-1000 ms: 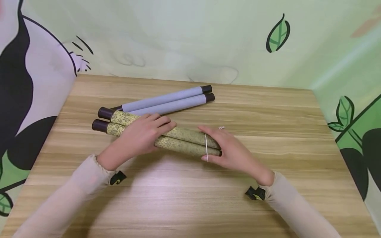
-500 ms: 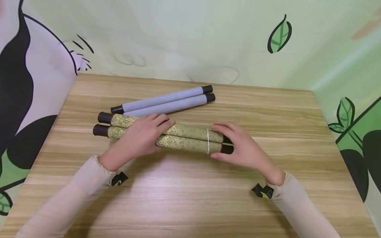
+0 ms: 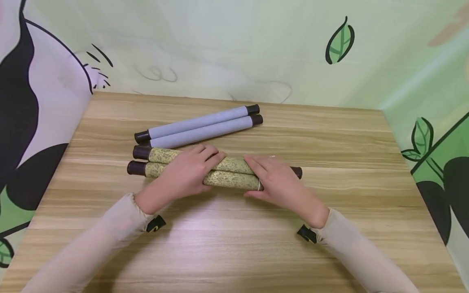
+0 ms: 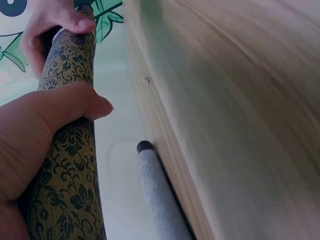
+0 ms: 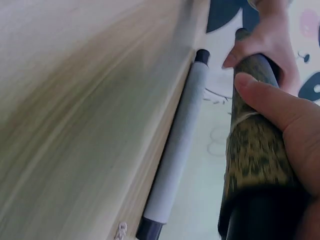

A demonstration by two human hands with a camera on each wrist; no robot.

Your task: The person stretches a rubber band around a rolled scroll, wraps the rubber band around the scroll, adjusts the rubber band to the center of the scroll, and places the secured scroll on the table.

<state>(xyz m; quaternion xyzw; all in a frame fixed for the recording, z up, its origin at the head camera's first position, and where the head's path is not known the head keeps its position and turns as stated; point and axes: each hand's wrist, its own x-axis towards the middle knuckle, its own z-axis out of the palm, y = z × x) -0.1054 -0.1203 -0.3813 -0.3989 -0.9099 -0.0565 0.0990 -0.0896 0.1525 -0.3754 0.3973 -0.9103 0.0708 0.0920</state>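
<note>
A scroll [image 3: 234, 179] in yellow-gold patterned cloth, rolled as two parallel rods with dark end knobs, is held above the table. My left hand [image 3: 188, 169] grips it left of the middle, thumb beneath and fingers over the top. Nearer the right end, my right hand [image 3: 280, 179] wraps round both rods. A thin white band [image 3: 259, 186] circles the scroll by the right palm, mostly covered in the head view. The right wrist view shows this band [image 5: 245, 119] crossing the cloth by the right thumb [image 5: 265, 97].
Behind, a second scroll [image 3: 201, 126], pale blue with dark knobs, lies slanted on the wooden table [image 3: 227, 244]. A small white bit [image 3: 272, 156] lies on the wood beyond the right hand. Printed cloth walls [image 3: 227, 53] border the table's back and sides.
My right hand first slid out to the scroll's right end, then moved back left over the band. The scroll shifted right and slightly toward me; the band sits farther in from its right end.
</note>
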